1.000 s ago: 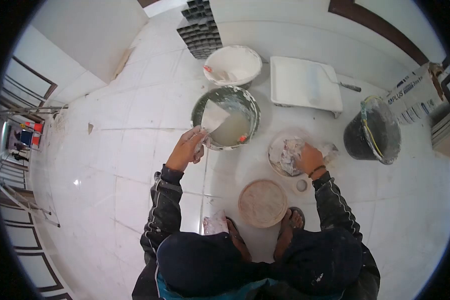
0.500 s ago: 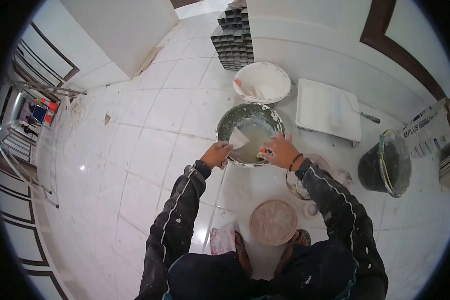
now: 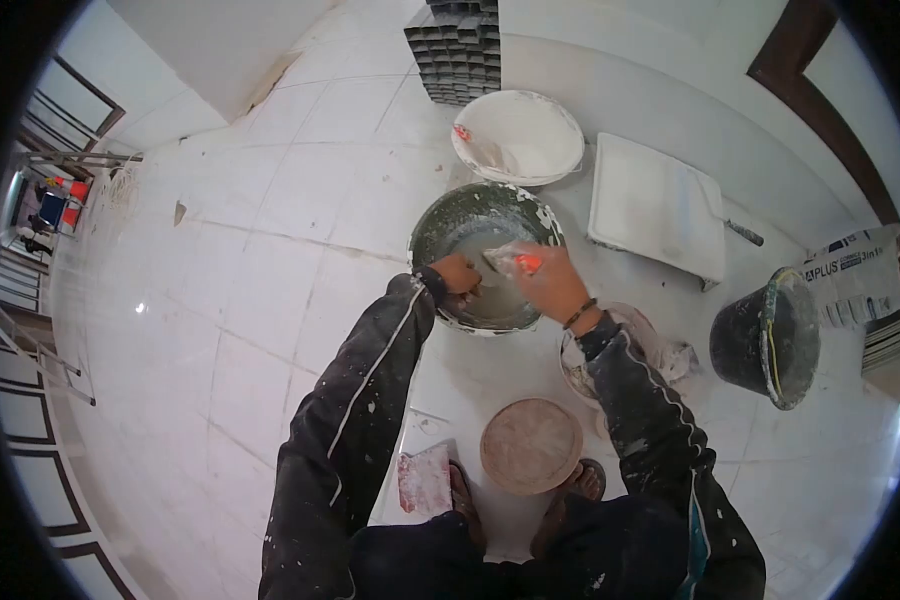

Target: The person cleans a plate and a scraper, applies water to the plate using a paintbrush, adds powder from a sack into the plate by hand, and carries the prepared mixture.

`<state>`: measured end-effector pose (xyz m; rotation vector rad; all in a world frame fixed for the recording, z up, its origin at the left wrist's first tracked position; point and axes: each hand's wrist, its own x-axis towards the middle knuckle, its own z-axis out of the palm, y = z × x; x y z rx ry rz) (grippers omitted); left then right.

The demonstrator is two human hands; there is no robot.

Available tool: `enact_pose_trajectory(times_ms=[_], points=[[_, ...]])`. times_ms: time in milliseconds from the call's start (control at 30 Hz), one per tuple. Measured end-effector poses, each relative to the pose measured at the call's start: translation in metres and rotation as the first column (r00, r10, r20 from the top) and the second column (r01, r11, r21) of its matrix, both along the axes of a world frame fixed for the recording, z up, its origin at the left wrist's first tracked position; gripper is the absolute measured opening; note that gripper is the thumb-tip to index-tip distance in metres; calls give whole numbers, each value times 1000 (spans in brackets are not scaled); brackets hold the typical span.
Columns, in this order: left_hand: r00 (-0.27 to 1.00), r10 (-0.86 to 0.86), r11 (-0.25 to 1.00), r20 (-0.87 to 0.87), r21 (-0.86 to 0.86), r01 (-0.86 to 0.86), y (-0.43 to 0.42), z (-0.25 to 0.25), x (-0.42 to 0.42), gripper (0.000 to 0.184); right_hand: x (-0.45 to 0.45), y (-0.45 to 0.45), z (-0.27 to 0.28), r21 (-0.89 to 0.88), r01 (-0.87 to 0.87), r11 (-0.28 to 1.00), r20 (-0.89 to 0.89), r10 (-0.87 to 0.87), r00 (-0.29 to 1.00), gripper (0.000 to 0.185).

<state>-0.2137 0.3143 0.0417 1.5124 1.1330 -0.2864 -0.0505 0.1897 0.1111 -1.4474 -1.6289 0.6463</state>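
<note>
A round dark-green tub [image 3: 432, 225], its rim splashed with white, holds cloudy water in front of me. My right hand [image 3: 555, 288] is closed around the red-orange handle of a putty knife [image 3: 500, 258], whose blade points left over the tub. Over the tub's left side, my left hand [image 3: 457, 275] reaches down with its fingers curled in. What those fingers hold, if anything, is hidden from view.
Behind the tub stands a white basin [image 3: 530, 130] with a red-handled tool inside. Right of it are a white paint tray [image 3: 640, 200] with a roller and a black bucket [image 3: 745, 345]. A round dusty lid [image 3: 530, 445] lies between my feet.
My left hand has moved right and over the tub; the pale flat piece it held is no longer visible. My right hand has lifted and turned the putty knife, whose blade now shows.
</note>
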Motion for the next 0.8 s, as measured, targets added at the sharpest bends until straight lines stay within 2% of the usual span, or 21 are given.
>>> enact_pose_trajectory(times_ms=[33, 67, 133, 167, 233, 267, 333, 367, 433, 467, 533, 567, 633, 667, 700, 733, 767, 800], points=[[998, -9, 1000, 57, 8, 8, 0, 0, 0, 23, -4, 0, -2, 79, -13, 997, -66, 19, 998, 19], [998, -14, 1000, 53, 6, 14, -1, 0, -2, 23, -3, 3, -17, 77, -7, 997, -70, 13, 997, 19], [959, 178, 978, 222, -148, -147, -4, 5, -6, 23, -5, 12, -50, 9, 56, 998, 289, -57, 956, 20], [960, 176, 978, 219, -150, -145, -2, 9, -7, 23, -4, 12, -57, 7, 58, 998, 286, -58, 956, 20], [995, 70, 997, 76, -28, -68, 4, 16, -8, 22, -8, 12, -40, 86, 98, 991, 152, -110, 982, 19], [994, 77, 997, 76, -31, -75, 1, 18, -10, 22, -13, 10, -30, 83, 91, 992, 153, -103, 983, 19], [966, 139, 990, 216, 7, -144, -4, 20, -10, 21, -25, 9, -6, 155, 100, 983, 34, -106, 994, 19], [966, 140, 990, 217, 5, -144, -7, 21, -11, 21, -26, 13, -12, 154, 100, 983, 35, -106, 994, 19], [936, 189, 982, 295, -54, -181, -11, 21, -13, 21, -26, 24, -20, 20, 116, 993, 252, -117, 961, 18], [939, 182, 983, 292, -53, -174, -9, 21, -13, 21, -27, 24, -25, 20, 123, 992, 248, -124, 961, 18], [975, 94, 989, 203, 92, -115, -7, 19, -17, 20, -37, 17, -13, 127, 49, 991, 47, -55, 997, 17], [975, 92, 990, 201, 83, -111, -9, 18, -19, 20, -37, 21, -16, 118, 53, 992, 45, -58, 997, 17], [941, 216, 975, 261, -100, -196, -11, 20, -16, 20, -28, 33, -17, -16, 47, 999, 216, -43, 975, 15], [938, 172, 984, 301, 0, -181, -11, 7, -18, 20, -30, 32, -19, -9, 55, 998, 217, -51, 975, 15], [938, 171, 983, 302, 5, -181, 1, -7, -20, 20, -37, 27, -10, 121, 56, 991, 155, -74, 985, 15], [945, -107, 961, 310, 277, 18, 8, -19, -26, 21, -45, 19, -9, 233, 61, 971, 84, -82, 993, 14], [893, -378, 828, 243, 520, 209, 8, -32, -33, 21, -45, 17, -18, 216, 64, 974, 77, -82, 994, 14], [981, 16, 979, 194, 197, -55, -18, 21, -18, 23, -35, 27, -32, 128, 98, 987, 141, -116, 983, 15]])
